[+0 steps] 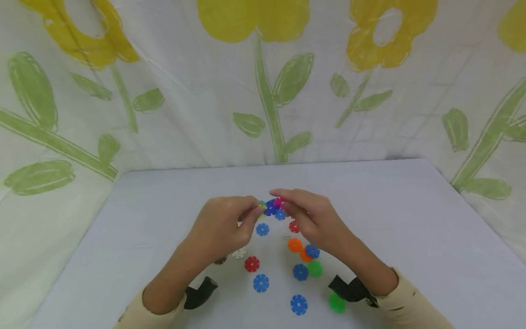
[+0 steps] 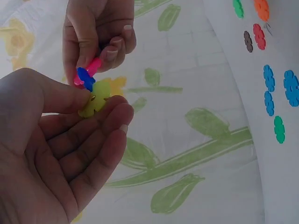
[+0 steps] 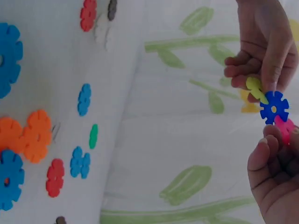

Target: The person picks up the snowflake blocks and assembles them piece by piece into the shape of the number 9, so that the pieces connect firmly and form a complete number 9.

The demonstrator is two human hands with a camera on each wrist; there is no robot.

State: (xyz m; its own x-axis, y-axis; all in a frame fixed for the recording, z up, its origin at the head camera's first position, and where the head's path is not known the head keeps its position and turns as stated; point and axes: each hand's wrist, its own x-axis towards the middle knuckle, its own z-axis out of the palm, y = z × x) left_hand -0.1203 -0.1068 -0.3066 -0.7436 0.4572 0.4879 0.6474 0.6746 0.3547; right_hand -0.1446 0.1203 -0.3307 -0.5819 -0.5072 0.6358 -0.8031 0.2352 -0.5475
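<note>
A dark blue notched disc links a yellow disc and a pink disc into a short chain held above the table. The left hand pinches the yellow disc between thumb and fingertips. From the other side, the right hand grips the pink disc between thumb and fingers. In the left wrist view the blue disc sits edge-on between the two hands. The right hand's fingers partly hide the pink disc.
Loose discs lie on the white table under and between the arms: blue, red, orange, green and white. A flower-patterned cloth hangs behind the table.
</note>
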